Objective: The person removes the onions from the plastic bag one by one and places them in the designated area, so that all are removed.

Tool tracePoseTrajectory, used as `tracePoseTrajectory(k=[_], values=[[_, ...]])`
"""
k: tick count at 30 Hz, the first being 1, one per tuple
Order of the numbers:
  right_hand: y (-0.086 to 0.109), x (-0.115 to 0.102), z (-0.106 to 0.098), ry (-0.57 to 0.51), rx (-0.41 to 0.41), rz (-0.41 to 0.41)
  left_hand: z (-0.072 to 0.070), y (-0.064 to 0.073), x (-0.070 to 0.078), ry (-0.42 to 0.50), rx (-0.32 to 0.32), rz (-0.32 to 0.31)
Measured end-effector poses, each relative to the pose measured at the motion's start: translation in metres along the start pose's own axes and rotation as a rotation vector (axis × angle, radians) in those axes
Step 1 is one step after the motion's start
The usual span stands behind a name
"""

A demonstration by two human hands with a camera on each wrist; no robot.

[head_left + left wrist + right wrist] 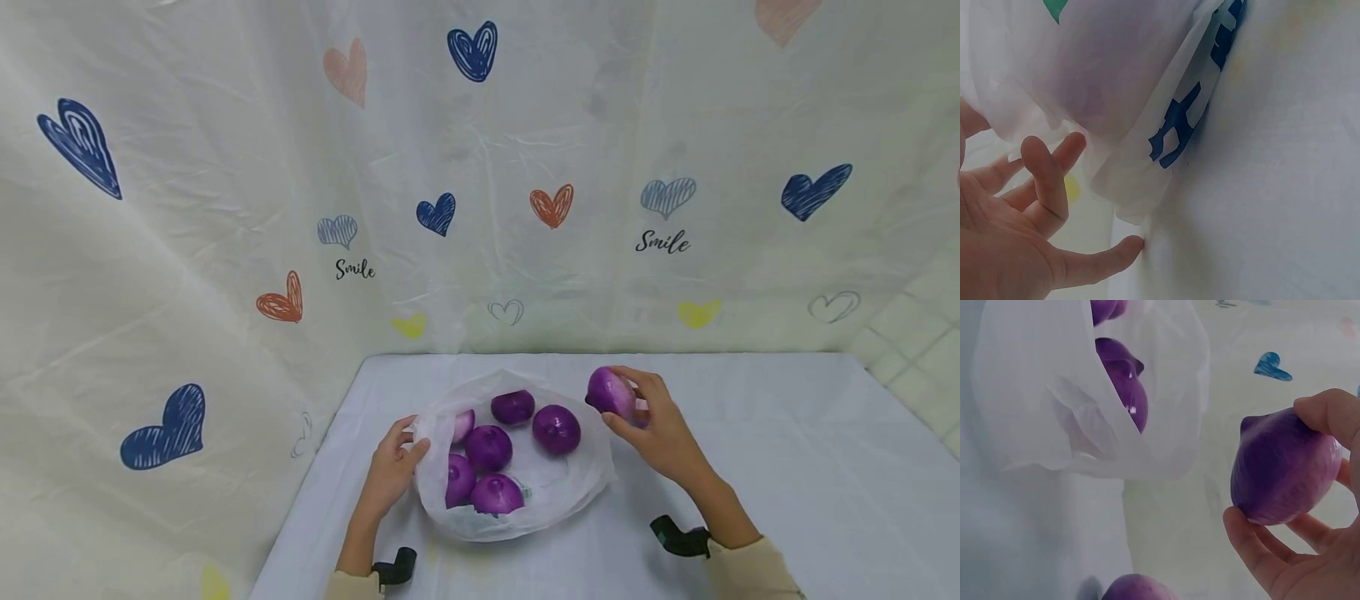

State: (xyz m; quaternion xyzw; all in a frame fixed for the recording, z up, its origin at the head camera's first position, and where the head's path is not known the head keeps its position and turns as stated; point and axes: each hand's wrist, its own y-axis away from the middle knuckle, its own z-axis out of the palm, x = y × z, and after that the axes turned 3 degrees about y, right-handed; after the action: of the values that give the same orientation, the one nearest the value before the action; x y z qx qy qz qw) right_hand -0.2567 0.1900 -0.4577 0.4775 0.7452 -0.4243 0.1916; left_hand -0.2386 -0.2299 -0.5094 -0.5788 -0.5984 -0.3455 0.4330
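Observation:
A white plastic bag (555, 508) with its mouth spread wide stands on the table, several purple onions (489, 448) inside it. At the bag's left rim, my left hand (392, 467) holds the plastic between thumb and fingers. Its little finger (1100, 259) stretches away from the bag in the left wrist view. Up by the right rim, my right hand (663, 433) grips a purple onion (1288, 469) by its sides, apart from the bag. Another onion (1138, 589) shows partly at the bottom of the right wrist view; the head view mostly hides it behind my right hand.
A white cloth covers the table (795, 467). Behind and to the left hangs a pale curtain (495, 150) printed with hearts. Black wrist mounts (678, 537) sit on both forearms. Light tiles (926, 350) show at the far right.

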Motion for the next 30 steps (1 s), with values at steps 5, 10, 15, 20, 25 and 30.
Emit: tracePoseTrajectory(k=[5,10,15,20,25,30], values=[[0.0,0.004,-0.011,-0.009,0.015,0.051,0.0,0.0,0.0,0.004,-0.001,-0.004],[0.0,0.01,-0.022,0.005,0.053,0.093,-0.001,-0.001,0.0,0.008,-0.005,0.002],[0.0,0.019,-0.032,0.024,0.086,0.134,-0.002,-0.003,0.0,-0.001,-0.011,0.001],[0.0,0.03,-0.041,0.048,0.12,0.154,-0.002,-0.004,0.001,-0.029,-0.017,0.007],[0.002,0.041,-0.048,0.053,0.142,0.166,-0.003,-0.007,0.003,-0.04,-0.038,0.016],[0.002,0.049,-0.053,0.043,0.14,0.18,-0.005,-0.013,0.004,-0.08,-0.053,0.027]])
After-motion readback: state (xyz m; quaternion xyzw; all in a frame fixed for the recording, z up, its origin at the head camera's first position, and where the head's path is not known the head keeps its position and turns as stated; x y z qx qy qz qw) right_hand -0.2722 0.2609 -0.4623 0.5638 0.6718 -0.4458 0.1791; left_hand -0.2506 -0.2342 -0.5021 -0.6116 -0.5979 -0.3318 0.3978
